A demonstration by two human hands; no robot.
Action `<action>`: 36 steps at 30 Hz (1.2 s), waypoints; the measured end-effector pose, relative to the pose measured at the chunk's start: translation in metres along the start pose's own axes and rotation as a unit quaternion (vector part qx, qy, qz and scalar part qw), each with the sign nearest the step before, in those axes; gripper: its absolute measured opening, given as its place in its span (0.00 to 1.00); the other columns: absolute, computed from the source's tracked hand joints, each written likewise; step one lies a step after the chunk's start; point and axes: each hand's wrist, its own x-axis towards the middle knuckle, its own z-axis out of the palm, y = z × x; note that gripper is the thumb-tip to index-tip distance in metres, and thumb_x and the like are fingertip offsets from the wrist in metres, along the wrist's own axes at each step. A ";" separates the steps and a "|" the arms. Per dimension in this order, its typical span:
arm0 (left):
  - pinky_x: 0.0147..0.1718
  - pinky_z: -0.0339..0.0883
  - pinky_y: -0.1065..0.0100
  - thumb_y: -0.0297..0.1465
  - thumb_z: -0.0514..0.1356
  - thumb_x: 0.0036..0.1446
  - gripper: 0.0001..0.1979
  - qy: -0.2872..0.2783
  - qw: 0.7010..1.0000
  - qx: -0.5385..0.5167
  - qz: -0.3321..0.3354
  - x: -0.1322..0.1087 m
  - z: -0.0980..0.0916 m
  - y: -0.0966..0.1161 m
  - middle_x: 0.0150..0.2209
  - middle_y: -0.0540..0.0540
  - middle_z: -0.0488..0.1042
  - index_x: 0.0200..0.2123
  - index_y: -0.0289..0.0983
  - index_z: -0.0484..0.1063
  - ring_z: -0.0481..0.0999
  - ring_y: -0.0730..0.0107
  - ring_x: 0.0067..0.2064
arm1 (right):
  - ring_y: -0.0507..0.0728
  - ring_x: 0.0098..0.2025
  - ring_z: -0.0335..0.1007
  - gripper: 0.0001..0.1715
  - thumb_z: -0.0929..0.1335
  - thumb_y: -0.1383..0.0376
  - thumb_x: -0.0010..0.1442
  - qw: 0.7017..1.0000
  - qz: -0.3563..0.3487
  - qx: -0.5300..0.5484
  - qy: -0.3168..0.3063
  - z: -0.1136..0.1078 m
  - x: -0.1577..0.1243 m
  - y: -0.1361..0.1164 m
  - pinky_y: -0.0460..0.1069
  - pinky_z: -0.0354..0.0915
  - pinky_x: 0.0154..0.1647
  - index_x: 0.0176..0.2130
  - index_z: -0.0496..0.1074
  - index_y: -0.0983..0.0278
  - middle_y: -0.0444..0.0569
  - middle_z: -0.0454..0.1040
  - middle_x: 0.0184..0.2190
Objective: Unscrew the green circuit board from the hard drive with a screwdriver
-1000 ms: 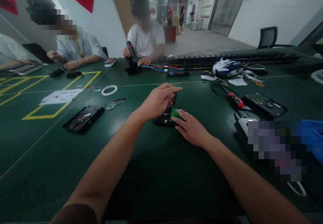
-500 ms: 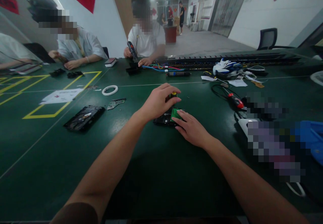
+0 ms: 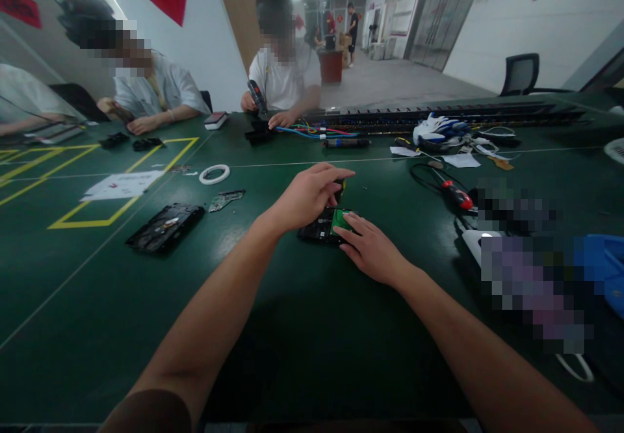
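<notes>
A black hard drive [image 3: 316, 231] with a green circuit board [image 3: 338, 222] lies on the table in front of me. My left hand [image 3: 314, 192] is above its far side, closed around a short screwdriver [image 3: 341, 189] with a yellow and black handle; its tip is hidden. The index finger of that hand points out to the right over the handle. My right hand [image 3: 371, 246] rests with stretched fingers on the board and the drive's right end, holding nothing between them.
On the green table [image 3: 292, 329], left, lie a black casing [image 3: 166, 227], a loose circuit board [image 3: 227, 200] and a white ring [image 3: 214, 174]. Right are a red-black screwdriver [image 3: 457, 195], gloves [image 3: 433, 130] and a blue container [image 3: 607, 267]. Co-workers sit opposite; one holds a power screwdriver [image 3: 257, 95].
My left hand has turned around the screwdriver, its index finger now stretched farther right and the handle tilted differently. My right hand stays on the hard drive.
</notes>
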 end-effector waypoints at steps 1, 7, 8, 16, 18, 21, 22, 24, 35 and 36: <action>0.38 0.76 0.68 0.25 0.55 0.69 0.17 0.009 1.000 0.016 0.001 0.000 0.000 0.001 0.50 0.43 0.76 0.57 0.39 0.75 0.77 0.77 0.32 | 0.67 0.75 0.54 0.25 0.65 0.59 0.73 1.000 0.000 -0.002 -0.002 0.000 0.000 0.000 0.70 0.57 0.72 0.66 0.71 0.59 0.58 0.63 0.71; 0.37 0.69 0.68 0.35 0.68 0.63 0.08 0.059 0.994 0.092 0.023 0.001 0.001 0.001 0.39 0.47 0.74 0.42 0.38 0.76 0.73 0.72 0.35 | 0.69 0.75 0.54 0.26 0.65 0.59 0.73 1.000 0.002 -0.003 -0.009 0.000 0.000 0.000 0.71 0.56 0.72 0.67 0.70 0.60 0.59 0.62 0.72; 0.36 0.67 0.68 0.36 0.70 0.62 0.10 0.064 0.994 0.091 0.019 0.001 0.003 0.001 0.37 0.48 0.74 0.40 0.38 0.76 0.72 0.72 0.34 | 0.69 0.75 0.54 0.26 0.65 0.59 0.73 1.000 0.003 -0.002 -0.009 0.000 0.000 0.000 0.71 0.56 0.72 0.67 0.70 0.59 0.59 0.63 0.71; 0.32 0.62 0.69 0.39 0.75 0.55 0.18 0.084 0.991 0.108 -0.002 0.002 0.010 -0.001 0.33 0.51 0.71 0.37 0.38 0.70 0.68 0.73 0.32 | 0.69 0.75 0.54 0.26 0.65 0.60 0.73 1.000 0.003 -0.006 -0.016 -0.002 0.001 -0.003 0.70 0.55 0.73 0.67 0.70 0.61 0.61 0.63 0.71; 0.34 0.64 0.69 0.37 0.73 0.58 0.16 0.079 0.991 0.109 0.001 0.002 0.010 -0.001 0.36 0.50 0.73 0.39 0.38 0.71 0.70 0.72 0.34 | 0.69 0.75 0.54 0.26 0.65 0.60 0.73 1.000 0.004 -0.007 -0.018 -0.003 0.001 -0.003 0.70 0.56 0.72 0.67 0.70 0.60 0.60 0.63 0.71; 0.39 0.67 0.67 0.34 0.70 0.62 0.13 0.074 0.992 0.106 0.008 0.001 0.009 -0.001 0.42 0.47 0.76 0.45 0.39 0.72 0.73 0.70 0.38 | 0.69 0.74 0.55 0.26 0.65 0.60 0.73 1.000 0.003 -0.010 -0.016 -0.002 0.001 -0.003 0.70 0.56 0.72 0.67 0.70 0.60 0.60 0.63 0.71; 0.40 0.68 0.67 0.33 0.69 0.62 0.13 0.073 0.992 0.105 0.007 0.001 0.009 -0.001 0.44 0.46 0.76 0.47 0.39 0.72 0.74 0.70 0.39 | 0.69 0.74 0.55 0.26 0.65 0.60 0.73 1.000 0.002 -0.011 -0.015 -0.002 0.001 -0.002 0.70 0.56 0.72 0.67 0.70 0.60 0.60 0.63 0.71; 0.41 0.70 0.67 0.31 0.67 0.64 0.13 0.069 0.993 0.100 0.003 0.000 0.008 -0.002 0.46 0.45 0.77 0.50 0.39 0.71 0.75 0.70 0.39 | 0.69 0.75 0.54 0.26 0.65 0.61 0.73 1.000 0.001 -0.015 -0.015 -0.002 0.001 -0.002 0.70 0.55 0.73 0.67 0.70 0.61 0.61 0.62 0.71; 0.37 0.76 0.69 0.22 0.49 0.70 0.21 0.000 1.000 -0.008 0.021 -0.002 0.005 -0.004 0.56 0.41 0.73 0.61 0.38 0.70 0.78 0.78 0.32 | 0.68 0.74 0.55 0.25 0.65 0.60 0.73 1.000 0.001 -0.008 -0.008 -0.004 0.000 -0.003 0.69 0.56 0.73 0.66 0.71 0.61 0.59 0.63 0.71; 0.37 0.76 0.69 0.22 0.48 0.70 0.22 -0.004 1.000 -0.013 0.020 -0.002 0.004 -0.003 0.56 0.40 0.73 0.62 0.38 0.69 0.78 0.78 0.32 | 0.68 0.74 0.55 0.25 0.65 0.60 0.73 1.000 0.000 -0.007 -0.008 -0.004 0.000 -0.004 0.69 0.56 0.73 0.66 0.71 0.61 0.59 0.63 0.71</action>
